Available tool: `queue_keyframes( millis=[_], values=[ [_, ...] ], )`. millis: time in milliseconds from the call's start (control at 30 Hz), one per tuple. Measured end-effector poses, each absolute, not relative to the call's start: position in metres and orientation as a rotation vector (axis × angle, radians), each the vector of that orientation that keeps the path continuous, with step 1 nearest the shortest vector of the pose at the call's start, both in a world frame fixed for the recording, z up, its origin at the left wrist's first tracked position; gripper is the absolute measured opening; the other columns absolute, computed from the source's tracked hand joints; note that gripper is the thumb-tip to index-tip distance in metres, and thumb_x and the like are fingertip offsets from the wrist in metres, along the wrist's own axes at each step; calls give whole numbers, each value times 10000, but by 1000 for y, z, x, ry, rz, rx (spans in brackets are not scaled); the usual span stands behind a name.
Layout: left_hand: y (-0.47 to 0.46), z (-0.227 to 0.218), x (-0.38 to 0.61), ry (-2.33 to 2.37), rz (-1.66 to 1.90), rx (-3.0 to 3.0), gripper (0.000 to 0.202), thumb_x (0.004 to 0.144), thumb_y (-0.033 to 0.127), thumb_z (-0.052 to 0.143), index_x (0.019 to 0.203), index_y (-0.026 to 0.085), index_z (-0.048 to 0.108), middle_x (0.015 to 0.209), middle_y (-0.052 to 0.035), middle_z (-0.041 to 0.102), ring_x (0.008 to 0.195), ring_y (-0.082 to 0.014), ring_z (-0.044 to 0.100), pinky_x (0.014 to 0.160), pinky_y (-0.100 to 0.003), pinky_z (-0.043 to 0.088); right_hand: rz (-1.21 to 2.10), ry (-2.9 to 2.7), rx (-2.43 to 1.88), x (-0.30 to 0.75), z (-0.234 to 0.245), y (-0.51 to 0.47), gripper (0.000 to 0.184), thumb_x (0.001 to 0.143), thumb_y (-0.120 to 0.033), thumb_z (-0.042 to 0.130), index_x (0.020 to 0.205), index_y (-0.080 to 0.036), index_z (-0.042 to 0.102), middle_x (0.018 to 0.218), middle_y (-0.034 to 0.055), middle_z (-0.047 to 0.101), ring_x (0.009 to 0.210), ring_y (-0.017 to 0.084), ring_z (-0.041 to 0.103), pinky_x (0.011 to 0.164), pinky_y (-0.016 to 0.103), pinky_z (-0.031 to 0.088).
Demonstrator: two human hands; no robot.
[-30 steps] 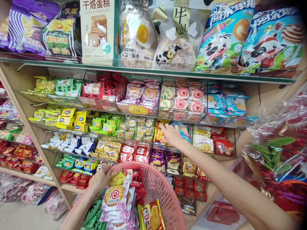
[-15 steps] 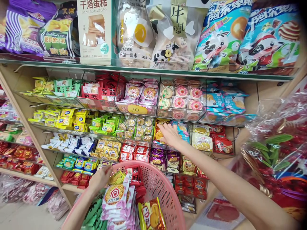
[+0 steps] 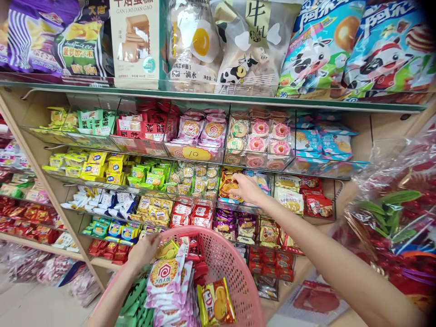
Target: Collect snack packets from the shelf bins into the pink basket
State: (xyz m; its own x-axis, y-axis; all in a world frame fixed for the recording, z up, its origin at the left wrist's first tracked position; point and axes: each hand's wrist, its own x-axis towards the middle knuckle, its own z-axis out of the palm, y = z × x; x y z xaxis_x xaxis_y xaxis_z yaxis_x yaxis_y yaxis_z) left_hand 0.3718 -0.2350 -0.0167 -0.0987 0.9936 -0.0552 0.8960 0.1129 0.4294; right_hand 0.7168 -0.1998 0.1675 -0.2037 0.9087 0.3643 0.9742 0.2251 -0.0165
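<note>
My left hand (image 3: 145, 250) is closed on the rim of a pink perforated plastic basket (image 3: 240, 268). Inside the basket lie a stack of pink-and-white biscuit packets (image 3: 165, 274), green packets (image 3: 134, 302), red packets (image 3: 192, 249) and a yellow-brown biscuit packet (image 3: 216, 302). My right hand (image 3: 248, 187) reaches into a clear shelf compartment, thumb and fingers pinching at an orange-yellow biscuit packet (image 3: 229, 185). Beside it, partly hidden by that hand, are blue packets (image 3: 263, 180).
Clear dividers split the shelves of small wrapped snacks, such as strawberry-marked round biscuits (image 3: 257, 144) just above my right hand. Large snack bags (image 3: 254, 59) stand on the glass top shelf (image 3: 190, 95). A plastic-wrapped bundle with green leaves (image 3: 391, 213) stands at right.
My right hand has drawn slightly to the right, its fingers bending in on the orange-yellow packet. The left hand keeps its hold on the basket.
</note>
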Motion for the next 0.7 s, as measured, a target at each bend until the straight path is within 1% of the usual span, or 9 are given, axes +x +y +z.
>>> queue_keyframes(
  millis=[67, 133, 200, 300, 367, 433, 500, 600, 700],
  values=[
    [-234, -16, 373, 2059, 413, 1839, 465, 893, 437, 284, 1133, 202, 605, 1107, -114, 670, 1064, -256, 606, 828, -302, 439, -268, -2135, -1761, 722, 173, -201, 264, 778, -332, 617, 975, -178, 533, 875, 32, 630, 853, 220, 575, 706, 304, 338],
    [-234, -15, 374, 2059, 414, 1828, 470, 890, 438, 289, 1138, 193, 605, 1115, -120, 667, 1071, -258, 602, 838, -305, 438, -127, -2031, -1650, 727, 179, -206, 261, 748, -328, 632, 937, -175, 538, 859, 27, 637, 825, 210, 583, 699, 302, 370],
    [-233, -16, 374, 2063, 429, 1831, 464, 886, 442, 300, 1126, 200, 615, 1095, -113, 677, 1054, -252, 612, 826, -295, 443, 170, -1869, -1430, 730, 180, -217, 278, 704, -326, 656, 902, -178, 532, 889, 27, 648, 831, 197, 598, 704, 299, 414],
    [-231, -17, 373, 2067, 457, 1850, 446, 882, 445, 313, 1099, 218, 630, 1059, -90, 694, 1016, -238, 631, 800, -273, 451, 725, -1580, -1176, 729, 168, -248, 394, 650, -317, 698, 975, -190, 514, 977, 32, 663, 876, 186, 628, 739, 306, 474],
    [-231, -18, 372, 2072, 456, 1848, 452, 882, 449, 307, 1100, 218, 629, 1057, -82, 695, 1008, -234, 635, 793, -267, 451, 1055, -1447, -1154, 724, 148, -273, 447, 623, -295, 728, 1009, -192, 530, 1010, 37, 672, 879, 182, 640, 762, 315, 494],
    [-230, -18, 372, 2074, 437, 1841, 468, 883, 454, 295, 1115, 212, 622, 1065, -85, 691, 1008, -237, 634, 789, -270, 451, 1346, -1375, -1193, 718, 119, -296, 433, 613, -288, 742, 995, -183, 568, 998, 39, 686, 871, 180, 646, 780, 317, 499],
    [-230, -17, 373, 2074, 411, 1843, 474, 885, 452, 288, 1125, 211, 618, 1081, -89, 686, 1018, -242, 629, 792, -274, 449, 1539, -1296, -1254, 711, 88, -315, 429, 593, -285, 755, 976, -172, 598, 959, 33, 699, 861, 180, 650, 783, 310, 500],
    [-231, -14, 376, 2078, 376, 1859, 473, 890, 440, 282, 1135, 206, 613, 1104, -100, 677, 1037, -251, 619, 797, -284, 443, 1665, -1174, -1334, 703, 51, -333, 420, 562, -280, 761, 941, -158, 629, 906, 26, 710, 836, 181, 656, 764, 293, 501],
    [-232, -11, 379, 2084, 369, 1859, 478, 890, 446, 289, 1150, 201, 605, 1103, -103, 675, 1035, -251, 618, 793, -282, 440, 1737, -1079, -1362, 697, 34, -344, 379, 574, -300, 730, 910, -152, 640, 853, 28, 711, 781, 172, 660, 722, 283, 506]
  ],
)
